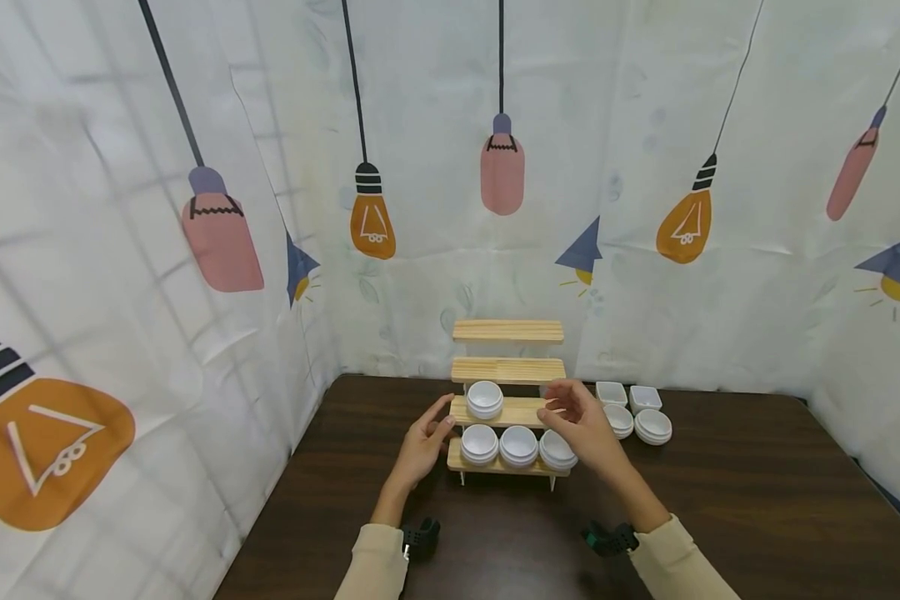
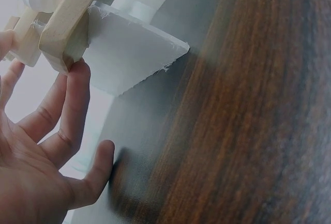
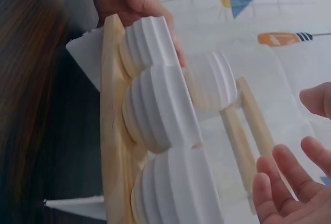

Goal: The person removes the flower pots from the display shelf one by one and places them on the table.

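The stepped wooden rack (image 1: 507, 400) stands on the dark wooden table (image 1: 720, 500) near the back curtain, with three stacks of white ribbed bowls (image 1: 518, 446) on its lowest step and one more stack (image 1: 484, 399) on the second.

The rack looks light on its thin legs. A nudge from either side could, I judge, slide it or tip the stacks off their narrow steps.

Your left hand (image 1: 424, 442) sits at 9 o'clock of the rack, fingers straight and spread, a fingertip (image 2: 77, 74) touching the step's end; it grips nothing. Your right hand (image 1: 581, 421) hovers at 3 o'clock, fingers loosely parted and empty.

More white dishes (image 1: 633, 412) wait at 3 o'clock beyond it.
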